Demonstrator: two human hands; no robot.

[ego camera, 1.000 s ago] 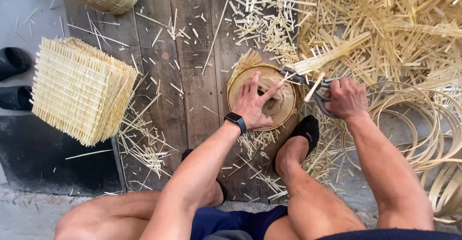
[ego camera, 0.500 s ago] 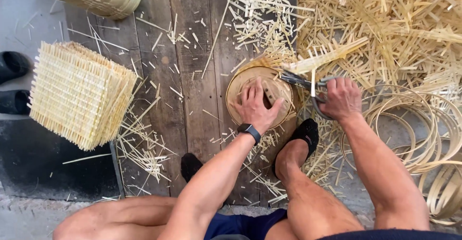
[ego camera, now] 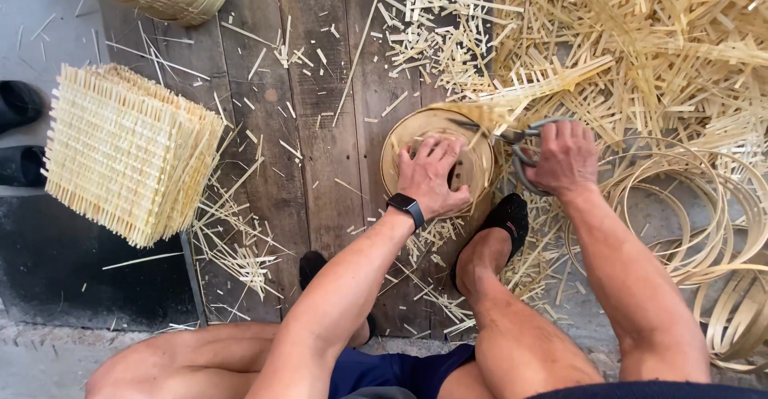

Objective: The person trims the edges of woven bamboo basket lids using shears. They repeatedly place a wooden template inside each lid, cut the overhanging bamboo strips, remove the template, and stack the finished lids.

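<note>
1 scissors (ego camera: 512,139), blades pointing left, axis horizontal

Left hand (ego camera: 432,176) pressed flat on the round basket (ego camera: 436,163), right hand (ego camera: 564,157) gripped shears (ego camera: 512,139) at its rim; woven mats (ego camera: 128,151) stacked left.

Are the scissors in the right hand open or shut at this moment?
Open. The scissors in the right hand show two blades spread apart at the rim of the round woven basket.
</note>
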